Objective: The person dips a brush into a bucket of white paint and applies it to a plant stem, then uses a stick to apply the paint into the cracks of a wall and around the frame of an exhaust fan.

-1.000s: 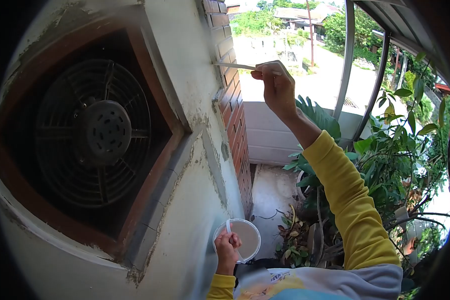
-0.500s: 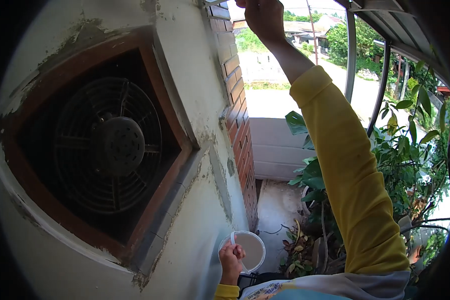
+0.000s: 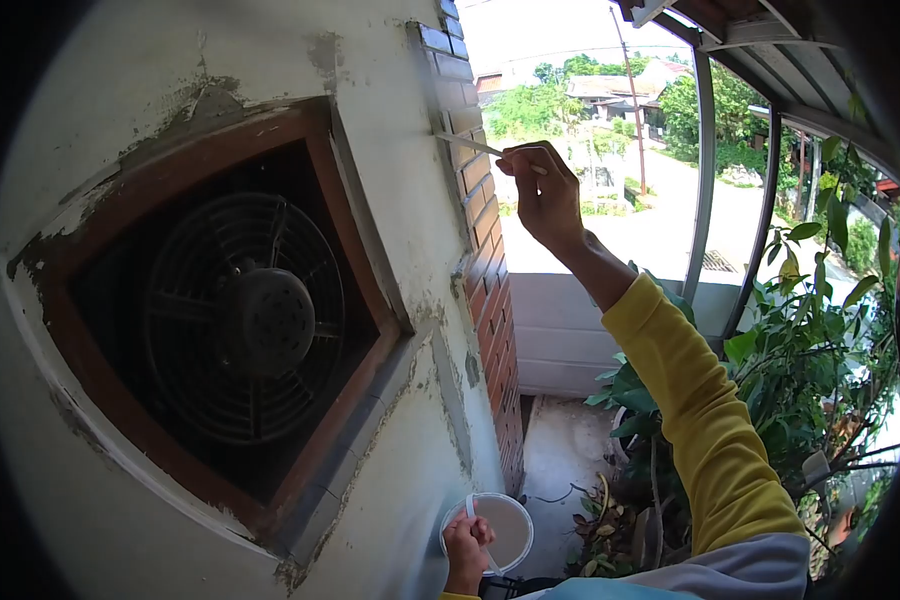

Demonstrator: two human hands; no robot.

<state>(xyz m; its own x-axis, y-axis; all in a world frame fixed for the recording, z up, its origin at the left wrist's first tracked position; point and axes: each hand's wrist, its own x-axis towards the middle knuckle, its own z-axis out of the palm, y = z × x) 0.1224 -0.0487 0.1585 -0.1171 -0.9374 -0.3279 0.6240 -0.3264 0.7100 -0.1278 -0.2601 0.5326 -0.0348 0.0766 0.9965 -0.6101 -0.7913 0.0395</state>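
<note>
In the head view, the right hand (image 3: 548,195) is pinching a thin, pale, stick-like tool (image 3: 475,146) in bent fingers, its far end now reaching the border between the off-white plastered wall (image 3: 395,180) and the reddish-brown brick edging (image 3: 495,325); contact is looking likely, making that seam the working spot. Low beside the wall, the left hand (image 3: 464,548) is clenching the handle of a round white plastic bucket (image 3: 531,530).

Round fan (image 3: 270,322) — brown frame (image 3: 332,428) around it; leafy plants (image 3: 800,345); distant houses (image 3: 610,86).
</note>
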